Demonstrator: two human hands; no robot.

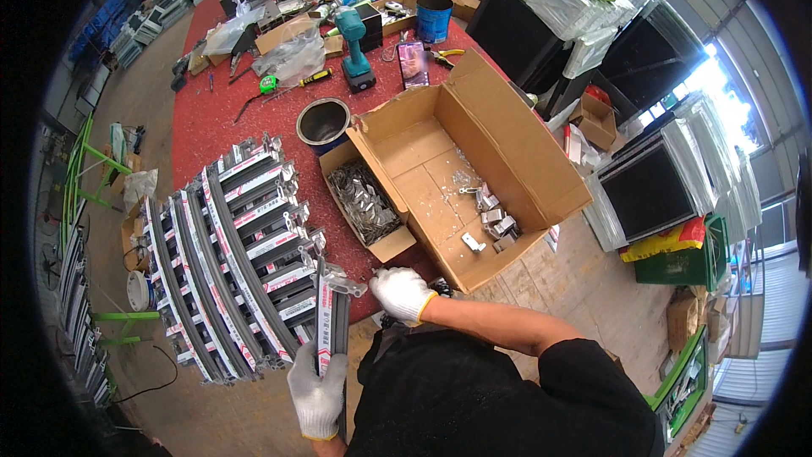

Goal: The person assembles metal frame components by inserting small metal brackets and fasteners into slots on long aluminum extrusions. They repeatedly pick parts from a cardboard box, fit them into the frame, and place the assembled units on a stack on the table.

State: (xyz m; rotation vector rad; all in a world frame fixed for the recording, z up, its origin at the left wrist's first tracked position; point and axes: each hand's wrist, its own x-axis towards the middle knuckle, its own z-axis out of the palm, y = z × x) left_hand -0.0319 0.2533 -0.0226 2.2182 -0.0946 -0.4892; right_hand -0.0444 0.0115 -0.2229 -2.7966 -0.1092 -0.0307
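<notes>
My left hand (318,391), in a white knit glove, is closed around the lower part of a grey metal profile (339,330) with a printed protective strip along it. A small silver metal bracket (345,285) sits at the profile's upper end. My right hand (401,294), gloved too, is just right of that bracket, above the table's near edge. Its fingers are curled together, and whatever they hold is hidden. To the left lies a crisscross stack of similar profiles (241,250), several with brackets at their ends.
Beyond my right hand are a small box of metal clips (365,203) and a big open cardboard box (431,178) with a few metal brackets (499,224) inside. On the red table (203,118) stand a dark pot (323,123), a teal cordless drill (354,46), a phone (414,65) and a blue bucket (434,19).
</notes>
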